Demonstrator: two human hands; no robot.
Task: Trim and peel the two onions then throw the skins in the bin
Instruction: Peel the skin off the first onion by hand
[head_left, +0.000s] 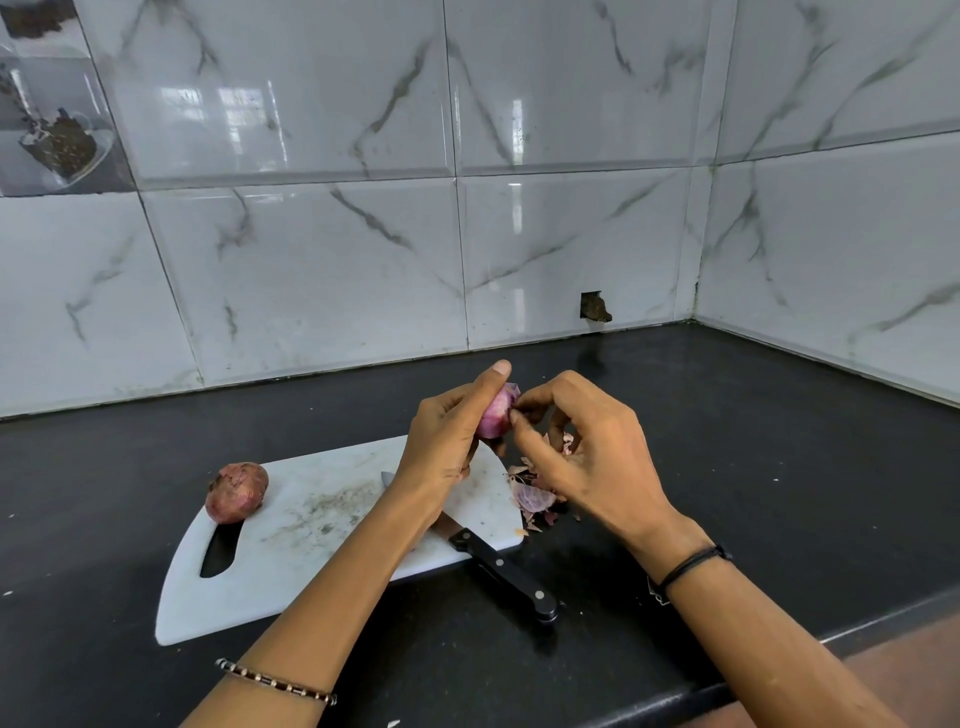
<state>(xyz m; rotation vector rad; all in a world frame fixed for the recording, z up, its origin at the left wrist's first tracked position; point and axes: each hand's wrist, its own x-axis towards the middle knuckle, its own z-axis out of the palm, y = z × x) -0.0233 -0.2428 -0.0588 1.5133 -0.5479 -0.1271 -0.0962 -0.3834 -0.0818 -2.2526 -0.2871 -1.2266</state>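
Note:
My left hand (447, 436) grips a purple, partly peeled onion (497, 413) above the right end of the white cutting board (322, 525). My right hand (582, 452) pinches a bit of skin at the onion's right side. A second onion (236, 492), still in its brown-red skin, lies on the board's left end by the handle slot. Loose onion skins (532, 496) are piled on the counter just right of the board, under my right hand. The bin is not in view.
A black-handled knife (506, 569) lies across the board's front right corner, its blade partly hidden under my left forearm. The black counter (753, 467) meets white marble-look wall tiles behind and to the right. Its front edge runs at lower right.

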